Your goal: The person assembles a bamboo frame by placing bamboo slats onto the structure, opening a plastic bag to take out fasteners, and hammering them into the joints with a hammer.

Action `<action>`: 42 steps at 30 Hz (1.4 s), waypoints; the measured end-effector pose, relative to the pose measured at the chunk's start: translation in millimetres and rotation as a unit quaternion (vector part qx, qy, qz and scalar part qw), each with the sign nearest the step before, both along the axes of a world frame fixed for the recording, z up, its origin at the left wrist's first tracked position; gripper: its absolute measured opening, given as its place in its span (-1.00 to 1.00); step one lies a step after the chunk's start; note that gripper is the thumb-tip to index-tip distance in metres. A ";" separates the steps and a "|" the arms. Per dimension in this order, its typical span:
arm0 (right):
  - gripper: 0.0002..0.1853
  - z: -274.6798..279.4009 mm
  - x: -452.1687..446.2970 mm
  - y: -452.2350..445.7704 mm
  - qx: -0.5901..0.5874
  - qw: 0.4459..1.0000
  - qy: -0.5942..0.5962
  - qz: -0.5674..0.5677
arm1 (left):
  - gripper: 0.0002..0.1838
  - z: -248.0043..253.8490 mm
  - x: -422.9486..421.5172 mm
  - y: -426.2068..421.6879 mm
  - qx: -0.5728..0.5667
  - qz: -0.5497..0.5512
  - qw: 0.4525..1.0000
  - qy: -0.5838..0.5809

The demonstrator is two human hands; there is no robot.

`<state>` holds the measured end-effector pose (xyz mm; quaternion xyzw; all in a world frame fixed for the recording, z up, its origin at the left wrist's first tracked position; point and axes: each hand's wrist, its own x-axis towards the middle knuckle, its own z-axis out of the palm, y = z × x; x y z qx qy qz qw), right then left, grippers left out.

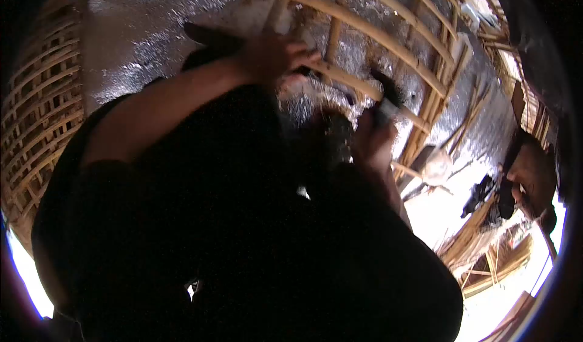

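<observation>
My left hand (276,58) reaches out at upper centre, its fingers closed around the near end of a bamboo pole (349,81). That pole slants down to the right across a bamboo frame. My right hand (375,140) is closed on a tool with a dark, blurred upper part (388,90); its exact kind cannot be made out. The tool crosses in front of the same pole. Deep shadow and my dark clothing (243,220) hide much of what lies between the hands.
More bamboo poles (364,23) form a curved lattice above my hands. Shiny dark sheeting (146,56) spreads behind it. A woven bamboo wall (42,105) stands on the left. Another person (531,172) is at the right edge, beside bundled bamboo strips (467,235).
</observation>
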<state>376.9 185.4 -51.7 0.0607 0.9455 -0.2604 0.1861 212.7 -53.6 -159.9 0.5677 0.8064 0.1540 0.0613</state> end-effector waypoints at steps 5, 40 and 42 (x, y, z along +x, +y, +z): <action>-0.63 44.5 10.4 13.9 -0.088 0.991 0.081 -0.057 | -0.35 8.8 21.5 17.0 -0.010 -0.023 0.999 0.029; -0.55 -32.1 119.6 179.4 0.170 0.926 0.175 -0.288 | 0.11 41.3 -69.6 121.5 -0.157 0.191 0.938 -0.242; -0.52 -52.3 86.0 201.4 0.156 0.926 0.162 -0.303 | 0.16 48.6 -74.5 118.2 -0.177 0.163 0.939 -0.245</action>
